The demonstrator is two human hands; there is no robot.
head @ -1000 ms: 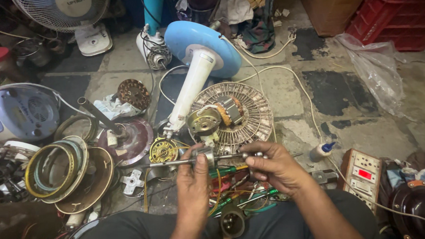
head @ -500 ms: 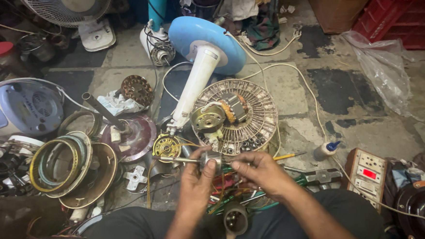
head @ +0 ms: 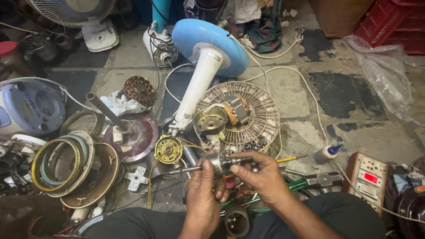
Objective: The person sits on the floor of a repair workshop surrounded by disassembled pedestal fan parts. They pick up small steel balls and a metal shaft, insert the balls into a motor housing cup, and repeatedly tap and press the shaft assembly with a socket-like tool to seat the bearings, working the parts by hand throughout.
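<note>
My left hand (head: pixel 204 192) and my right hand (head: pixel 259 175) together grip a fan motor rotor (head: pixel 218 162), a grey metal drum on a steel shaft that runs left to right. The left fingers wrap the drum and the left end of the shaft. The right fingers pinch the shaft's right end. Just beyond the hands lies a round wire fan guard (head: pixel 258 117) with a motor stator (head: pixel 224 115), its copper windings showing, resting on it. A brass-coloured motor end cover (head: pixel 168 149) lies to the left of the rotor.
A white fan stand with a blue round base (head: pixel 204 61) lies tilted across the floor. Stacked metal rings (head: pixel 62 163) sit at left, a white fan housing (head: pixel 20 107) at far left. At right stand a glue bottle (head: pixel 326 153), a hammer (head: pixel 317 181) and a meter box (head: pixel 368 175).
Both hands have stayed on the rotor and shifted slightly on the shaft. The camera has tilted a little, so the scene sits lower and further right.
</note>
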